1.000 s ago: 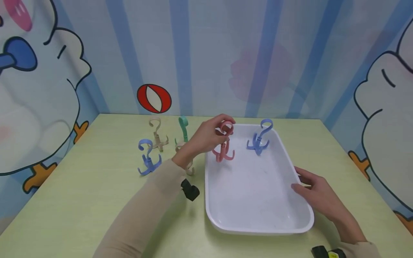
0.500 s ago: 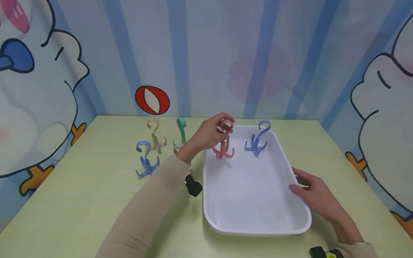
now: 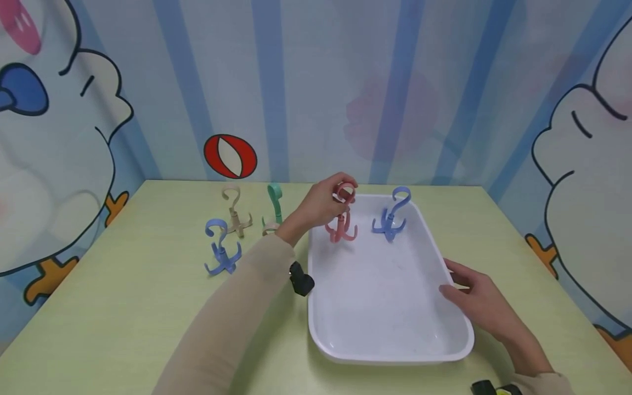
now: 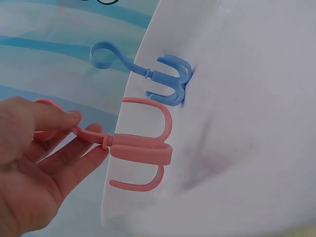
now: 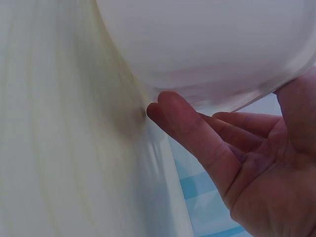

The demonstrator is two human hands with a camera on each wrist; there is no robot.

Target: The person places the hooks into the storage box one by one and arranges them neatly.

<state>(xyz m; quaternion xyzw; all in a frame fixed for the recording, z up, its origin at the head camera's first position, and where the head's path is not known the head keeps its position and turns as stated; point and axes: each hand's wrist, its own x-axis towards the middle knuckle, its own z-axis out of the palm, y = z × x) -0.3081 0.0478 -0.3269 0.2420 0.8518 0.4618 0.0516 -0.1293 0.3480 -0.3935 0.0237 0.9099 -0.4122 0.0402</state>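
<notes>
1. Head view, pink hook (image 3: 340, 234): one, within the white tray (image 3: 385, 312) outline at eleven o'clock, crook uppermost. Your left hand (image 3: 326, 206) is clamped on its neck.
2. Head view, right hand (image 3: 479, 302): yours, at the tray's three o'clock, thumb on the rim.
3. Head view, companions: blue hook (image 3: 390, 227) inside the tray at twelve; beige hook (image 3: 239, 225), green hook (image 3: 276, 206) and second blue hook (image 3: 222, 258) outside, between nine and ten.
4. Left wrist view, pink hook: smooth, with looped crook, collar and at least three curved prongs; blue hook near, at one o'clock. The detached shadow suggests prongs off the floor. You would do well to lower it gently, level the prongs, and release only once it stands.
5. Right wrist view: your fingers lie under the tray's side, rim clamped between them and the thumb; steady, light pressure should suffice.
</notes>
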